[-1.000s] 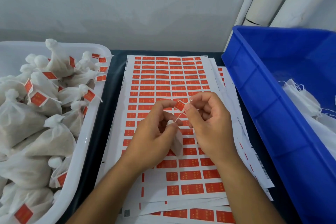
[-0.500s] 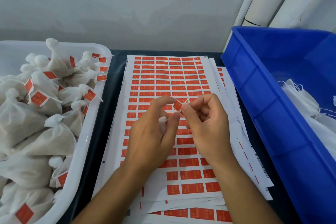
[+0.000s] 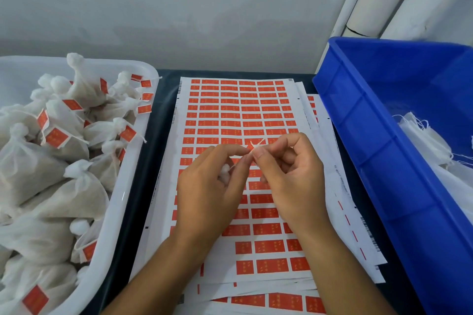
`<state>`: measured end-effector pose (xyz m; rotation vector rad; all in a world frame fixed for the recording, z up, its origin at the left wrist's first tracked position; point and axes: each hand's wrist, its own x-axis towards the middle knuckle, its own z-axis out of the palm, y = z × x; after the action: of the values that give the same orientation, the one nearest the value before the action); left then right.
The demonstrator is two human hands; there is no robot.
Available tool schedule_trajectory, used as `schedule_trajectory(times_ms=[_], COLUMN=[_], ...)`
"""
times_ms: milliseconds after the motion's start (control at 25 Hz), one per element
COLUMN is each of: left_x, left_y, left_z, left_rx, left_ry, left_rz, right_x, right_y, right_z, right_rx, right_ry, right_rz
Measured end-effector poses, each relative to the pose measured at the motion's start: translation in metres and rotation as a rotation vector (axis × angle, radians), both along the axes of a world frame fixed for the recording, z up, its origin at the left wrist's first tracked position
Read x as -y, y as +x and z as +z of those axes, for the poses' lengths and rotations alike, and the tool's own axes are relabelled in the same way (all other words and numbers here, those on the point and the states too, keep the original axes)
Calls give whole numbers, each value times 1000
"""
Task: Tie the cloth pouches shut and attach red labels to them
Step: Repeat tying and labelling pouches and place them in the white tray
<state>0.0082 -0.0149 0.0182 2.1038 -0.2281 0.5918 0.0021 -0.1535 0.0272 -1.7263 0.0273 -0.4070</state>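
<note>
The pouch [image 3: 225,172] in work is almost wholly hidden inside the left hand [image 3: 207,194], only its white gathered top showing between the curled fingers above the middle of the label sheet [image 3: 240,115]. From that top a thin white string [image 3: 256,147] runs up to the pinch where both hands meet, its two short ends sticking out above the fingertips. The left hand is closed around the pouch with thumb and forefinger nipping the string; the right hand [image 3: 286,176] pinches the same spot from the other side, its other fingers loosely curled. Whether a red label is already folded in that pinch I cannot tell (the fingertips cover it). I judge the pouch light and soft, a thin gauzy cloth that gives under the fingers, so the neck below the knot is the firm place to hold. The string looks fine and easily frayed, best taken close to its ends. The labels on the sheet are small red rectangles with pale marks too small to read; printed edge codes and a barcode on the lower sheets are likewise illegible. At the left a white tub [image 3: 133,186] is heaped with tied, labelled pouches [image 3: 76,186], and at the right a blue crate [image 3: 371,151] holds limp cloth bags [image 3: 422,140].
</note>
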Motion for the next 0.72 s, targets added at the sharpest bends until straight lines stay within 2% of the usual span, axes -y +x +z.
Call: schedule_trajectory(times_ms=[200, 480, 600, 720], left_x=[2, -1, -2, 1], left_y=[0, 3, 5, 4], left_z=[2, 0, -3, -8], left_rx=[-78, -231, -331, -401], left_ry=[-142, -313, -310, -234], left_rz=[-3, -155, -219, -193], right_x=[2, 6, 7, 7], right_y=[4, 4, 3, 4], right_z=[2, 3, 6, 10], right_rx=[-58, -65, -40, -44], right_ry=[-64, -102, -121, -128], right_rz=[83, 184, 133, 79])
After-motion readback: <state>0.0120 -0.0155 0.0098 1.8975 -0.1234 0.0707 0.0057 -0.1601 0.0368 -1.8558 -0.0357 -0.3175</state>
